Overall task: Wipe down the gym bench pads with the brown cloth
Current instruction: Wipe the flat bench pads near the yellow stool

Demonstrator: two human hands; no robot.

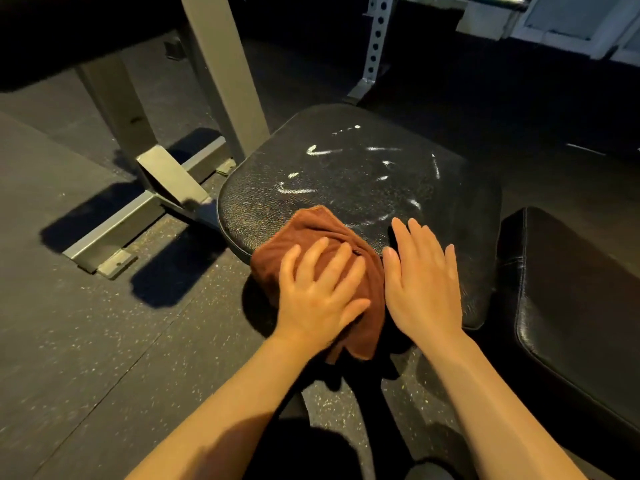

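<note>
A black seat pad (363, 174) with white chalky streaks across its top fills the middle of the view. The brown cloth (311, 233) lies bunched on the pad's near left corner, hanging over the edge. My left hand (320, 292) presses flat on the cloth with fingers spread. My right hand (420, 282) rests flat on the bare pad just right of the cloth, fingers straight. A second black pad (571, 289) lies to the right, separated by a narrow gap.
A grey steel frame (145, 202) with floor feet stands on the speckled rubber floor at the left. A white perforated rack upright (375, 46) rises behind the pad. My dark-clothed knees show at the bottom.
</note>
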